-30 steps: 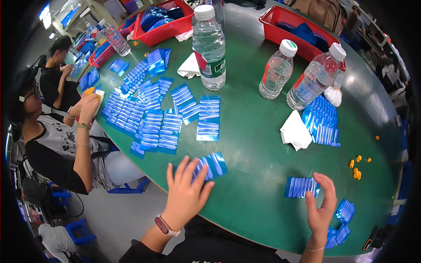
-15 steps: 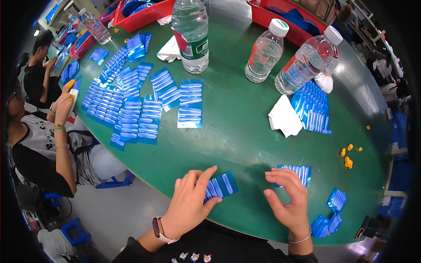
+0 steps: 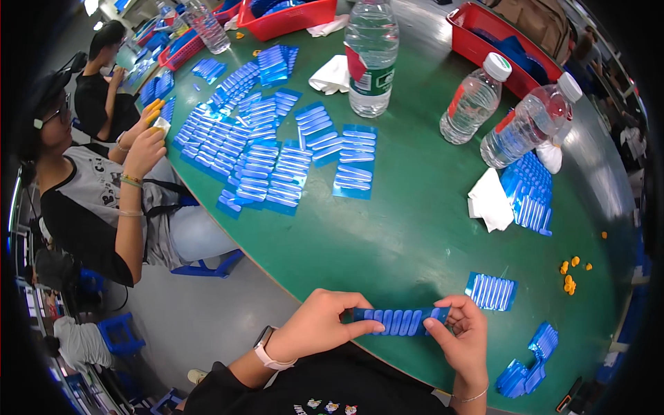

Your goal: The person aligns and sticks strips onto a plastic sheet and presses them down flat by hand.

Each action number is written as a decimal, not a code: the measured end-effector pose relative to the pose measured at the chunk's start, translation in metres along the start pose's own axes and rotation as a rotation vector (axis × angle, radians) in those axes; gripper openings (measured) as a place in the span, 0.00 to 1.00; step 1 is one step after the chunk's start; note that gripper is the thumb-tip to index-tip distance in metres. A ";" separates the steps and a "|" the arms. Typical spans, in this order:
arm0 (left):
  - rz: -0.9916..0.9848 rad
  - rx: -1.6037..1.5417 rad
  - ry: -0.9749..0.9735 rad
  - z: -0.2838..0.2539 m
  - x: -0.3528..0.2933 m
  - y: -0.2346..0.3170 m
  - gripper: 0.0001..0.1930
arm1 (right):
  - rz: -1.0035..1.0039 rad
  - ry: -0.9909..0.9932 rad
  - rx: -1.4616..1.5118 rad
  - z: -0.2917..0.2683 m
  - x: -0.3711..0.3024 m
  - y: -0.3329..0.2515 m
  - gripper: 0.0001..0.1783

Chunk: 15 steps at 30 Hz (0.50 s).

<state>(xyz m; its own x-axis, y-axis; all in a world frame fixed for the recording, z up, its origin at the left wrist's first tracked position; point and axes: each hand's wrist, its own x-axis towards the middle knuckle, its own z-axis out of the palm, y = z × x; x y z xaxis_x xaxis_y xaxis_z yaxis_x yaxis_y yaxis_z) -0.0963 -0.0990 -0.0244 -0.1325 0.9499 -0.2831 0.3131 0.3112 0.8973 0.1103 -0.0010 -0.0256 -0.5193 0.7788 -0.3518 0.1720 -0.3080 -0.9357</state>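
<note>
- The person's left hand (image 3: 319,324) and right hand (image 3: 465,339) hold one blue blister strip (image 3: 400,321) between them at the near rim of the green table (image 3: 415,228). The fingers of each hand are pinched on one end of the strip, and it is lifted just off the tabletop.
- The step in hand appears to be handling a single strip taken from the table. A next move would likely call for a steady two-ended grip, so that the thin strip does not bend or slip.
- Relative to the held strip, a loose blue strip (image 3: 491,291) lies flat just beyond it to the right, and a small stack of blue strips (image 3: 529,360) sits further right at the table rim.
- Far beyond the held strip and to its left, many blue strips are laid out in overlapping rows (image 3: 270,149).
- A cluster of small orange pieces (image 3: 570,277) lies right of the loose strip.
- Three clear water bottles (image 3: 477,104) stand across the table, two with red labels and one with a green and red label; the print is not read.
- Red bins (image 3: 477,41) sit along the far edge.
- A seated co-worker (image 3: 90,200) is on the left, hands raised near the rows.
</note>
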 end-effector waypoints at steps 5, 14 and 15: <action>-0.049 0.455 0.045 -0.007 0.005 -0.001 0.12 | -0.257 0.112 -0.721 0.019 0.004 0.011 0.17; 0.295 0.930 0.569 -0.087 0.084 -0.017 0.21 | -0.374 0.159 -0.926 0.008 0.005 0.012 0.22; 0.313 1.126 0.586 -0.090 0.090 -0.020 0.24 | -0.376 0.162 -0.923 0.007 0.004 0.013 0.22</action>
<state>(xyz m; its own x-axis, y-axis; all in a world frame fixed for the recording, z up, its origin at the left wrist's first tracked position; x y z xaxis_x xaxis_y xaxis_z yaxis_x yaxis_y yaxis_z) -0.1996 -0.0224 -0.0371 -0.2088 0.9208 0.3295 0.9776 0.2061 0.0433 0.1044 -0.0056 -0.0385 -0.5645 0.8247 0.0350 0.6369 0.4621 -0.6171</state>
